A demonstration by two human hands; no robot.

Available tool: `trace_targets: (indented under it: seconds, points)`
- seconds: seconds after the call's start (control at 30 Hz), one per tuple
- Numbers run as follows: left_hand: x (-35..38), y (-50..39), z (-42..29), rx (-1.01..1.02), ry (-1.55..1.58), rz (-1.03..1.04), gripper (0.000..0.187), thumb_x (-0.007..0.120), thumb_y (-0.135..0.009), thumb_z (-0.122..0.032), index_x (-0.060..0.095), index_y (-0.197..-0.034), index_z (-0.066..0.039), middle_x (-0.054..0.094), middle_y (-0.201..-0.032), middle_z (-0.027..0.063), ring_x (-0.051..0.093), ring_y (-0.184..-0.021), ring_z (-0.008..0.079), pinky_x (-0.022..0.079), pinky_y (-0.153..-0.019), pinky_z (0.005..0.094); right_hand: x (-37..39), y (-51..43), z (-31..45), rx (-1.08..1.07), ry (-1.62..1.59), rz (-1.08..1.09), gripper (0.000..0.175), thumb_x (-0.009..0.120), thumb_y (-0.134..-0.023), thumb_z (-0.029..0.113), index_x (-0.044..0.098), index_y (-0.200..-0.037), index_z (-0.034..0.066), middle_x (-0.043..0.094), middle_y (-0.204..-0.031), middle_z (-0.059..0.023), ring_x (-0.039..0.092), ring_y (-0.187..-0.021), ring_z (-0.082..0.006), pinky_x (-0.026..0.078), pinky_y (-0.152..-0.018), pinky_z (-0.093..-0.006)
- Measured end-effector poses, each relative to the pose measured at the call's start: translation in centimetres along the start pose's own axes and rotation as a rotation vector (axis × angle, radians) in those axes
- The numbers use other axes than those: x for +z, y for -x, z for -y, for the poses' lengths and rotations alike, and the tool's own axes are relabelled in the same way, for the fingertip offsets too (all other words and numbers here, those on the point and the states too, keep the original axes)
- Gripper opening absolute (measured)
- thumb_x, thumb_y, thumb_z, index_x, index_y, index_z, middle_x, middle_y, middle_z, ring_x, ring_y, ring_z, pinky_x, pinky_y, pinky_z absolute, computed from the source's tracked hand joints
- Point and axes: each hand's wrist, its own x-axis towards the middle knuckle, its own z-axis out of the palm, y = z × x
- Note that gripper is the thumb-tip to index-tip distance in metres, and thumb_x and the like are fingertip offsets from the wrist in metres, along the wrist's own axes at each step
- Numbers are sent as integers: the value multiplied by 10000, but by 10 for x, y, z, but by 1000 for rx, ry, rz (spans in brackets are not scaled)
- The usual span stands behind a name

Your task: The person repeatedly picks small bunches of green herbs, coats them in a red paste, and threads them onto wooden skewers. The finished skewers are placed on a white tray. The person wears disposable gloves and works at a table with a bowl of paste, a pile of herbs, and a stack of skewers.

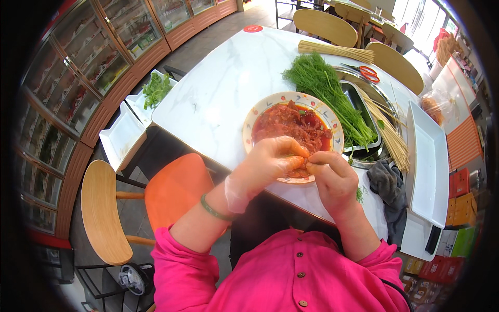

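A patterned round plate (250,117) holds sliced raw meat (284,123) in red marinade. Over its near edge, my left hand (269,160), in a clear plastic glove, pinches a small piece of the marinated meat with stained fingertips. Touching the same spot from the right, my bare right hand (335,175) has thumb and forefinger pressed together; what lies between them is mostly hidden, perhaps the end of a skewer. Right of the plate, a bunch of feathery green herbs (323,85) rests across a black-lined metal tray (377,144). Bamboo skewers (390,136) lean beside it.
Red-handled scissors (368,74) and another skewer bundle (335,52) lie farther back. A grey cloth (386,183) and a long white tray (429,163) are at right. White containers (122,136), one with leafy greens (156,89), stand left, near an orange-seated chair (175,187).
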Motion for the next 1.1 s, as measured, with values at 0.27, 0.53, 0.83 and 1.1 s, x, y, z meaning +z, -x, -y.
trace_targets:
  seconds: [0.27,0.53,0.83,1.1]
  points:
    - [-1,0,-2,137,-62,-156,177,696,-988,1,699,-1159,43,713,-1166,87,692,-1076,162,574,-990,309,-68,24,10,438,271,90,477,791,-840,49,657,-1297,23,657,-1275,-164,663,-1140,-384,553,-935,-432]
    - [14,-12,5,206,26,-169,206,652,-993,65,681,-1196,42,731,-1127,119,713,-1028,182,624,-935,336,-117,88,-11,684,839,230,360,799,-869,153,632,-1152,6,608,-1100,-159,655,-998,-393,556,-829,-482]
    - [11,-13,-2,214,62,-162,232,651,-994,71,668,-1225,48,714,-1196,135,722,-1033,196,637,-911,338,-168,45,-4,754,394,636,358,809,-832,109,648,-1138,17,623,-1060,-184,677,-858,-402,561,-774,-484]
    - [1,-15,-4,192,158,-128,237,660,-994,64,679,-1228,32,732,-1145,109,734,-1002,184,626,-904,316,-171,-72,-127,364,626,528,182,729,-910,123,701,-1054,15,699,-938,-171,717,-838,-346,556,-776,-439]
